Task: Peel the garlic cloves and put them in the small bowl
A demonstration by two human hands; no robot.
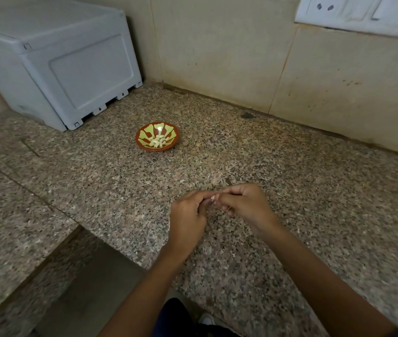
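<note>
A small red-brown bowl with a yellow-green pattern sits on the granite counter and holds several peeled white garlic cloves. Nearer to me, my left hand and my right hand meet fingertip to fingertip above the counter. Between them they pinch a small garlic clove, of which only a pale tip shows. The rest of the clove is hidden by my fingers. A thin dark sliver, maybe a bit of skin, lies on the counter just beyond my right hand.
A grey plastic box stands at the back left against the tiled wall. A white socket plate is on the wall at top right. The counter steps down to a lower granite ledge at left.
</note>
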